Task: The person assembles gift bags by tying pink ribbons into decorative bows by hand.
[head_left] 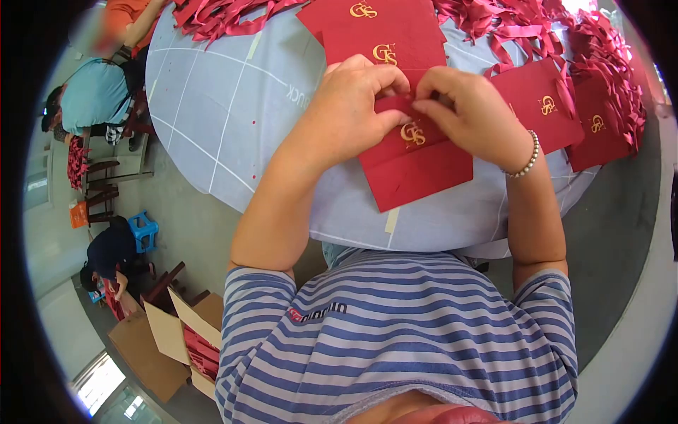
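Observation:
A red card piece with a gold logo [424, 169] lies on the cloth-covered table in front of me. My left hand [360, 106] pinches its upper part, thumb just above the gold letters. From the other side my right hand [466, 109], with a beaded bracelet at the wrist, has its thumb and fingertips closed at the same upper edge. The fingertips of both hands nearly meet, and what lies between them is partly hidden. More red pieces with gold logos [417, 32] are layered just beyond my hands.
Red pieces [537, 102] and heaps of red ribbon [607, 63] lie at the right. Another ribbon pile [226, 18] is at the far left edge of the table [212, 120]. Several people are at the left, near an open cardboard box [166, 332] and a blue stool [143, 232].

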The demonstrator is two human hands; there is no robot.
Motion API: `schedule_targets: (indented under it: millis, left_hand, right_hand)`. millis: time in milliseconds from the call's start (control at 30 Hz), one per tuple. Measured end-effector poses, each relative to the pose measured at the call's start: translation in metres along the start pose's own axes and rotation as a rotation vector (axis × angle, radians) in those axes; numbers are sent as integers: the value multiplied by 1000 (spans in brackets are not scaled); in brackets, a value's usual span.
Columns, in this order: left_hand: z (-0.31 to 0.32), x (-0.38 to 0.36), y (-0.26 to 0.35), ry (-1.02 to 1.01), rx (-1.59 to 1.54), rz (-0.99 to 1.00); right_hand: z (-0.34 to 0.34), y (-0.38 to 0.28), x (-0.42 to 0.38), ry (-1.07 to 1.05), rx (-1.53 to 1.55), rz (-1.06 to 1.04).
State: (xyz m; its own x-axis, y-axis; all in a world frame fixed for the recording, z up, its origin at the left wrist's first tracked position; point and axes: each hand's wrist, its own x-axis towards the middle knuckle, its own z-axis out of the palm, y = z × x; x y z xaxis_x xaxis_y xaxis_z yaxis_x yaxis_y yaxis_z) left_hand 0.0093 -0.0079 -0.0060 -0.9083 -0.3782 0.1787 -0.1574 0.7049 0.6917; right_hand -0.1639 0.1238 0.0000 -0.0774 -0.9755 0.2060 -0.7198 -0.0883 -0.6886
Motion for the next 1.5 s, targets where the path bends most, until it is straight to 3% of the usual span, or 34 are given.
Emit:
schedule_targets:
  millis: [67, 200, 300, 467, 500, 567, 600, 733, 833, 1000, 1067, 1167, 1267, 1500]
  left_hand:
    - [-2, 1, -1, 120, 69, 68]
    - [-4, 1, -2, 96, -8, 16]
    - [2, 5, -12, 145, 93, 121]
    - [-1, 3, -16, 192, 191, 75]
    - [-2, 3, -15, 172, 193, 32]
    - [-3, 3, -13, 154, 161, 17]
    - [-3, 3, -12, 138, 128, 8]
    - [1, 4, -16, 154, 89, 90]
    - [1, 3, -16, 164, 148, 137]
    - [-4, 3, -18, 114, 64, 48]
    - [-4, 3, -17, 109, 30, 19]
    - [-4, 3, -17, 105, -8, -11]
    - [-5, 3, -15, 103, -4, -17]
    - [0, 2, -11, 154, 45, 48]
  right_hand:
    - [-4, 6, -1, 104, 36, 132]
    - [-5, 13, -5, 156, 105, 158]
    - [3, 22, -5, 213, 66, 60]
    - [10, 28, -3, 404, 182, -79]
    - [10, 25, -4, 403, 187, -80]
    - [12, 12, -8, 239, 315, 121]
    - [16, 14, -6, 279, 202, -15]
    - [26, 13, -1, 159, 223, -117]
    - [22, 14, -2, 214, 168, -39]
    - [24, 22, -2, 345, 201, -28]
    - [23, 20, 0, 431, 69, -199]
    - [21, 10, -7, 280, 154, -27]
    - [30, 15, -5, 269, 115, -99]
    - [35, 6, -3, 364, 35, -54]
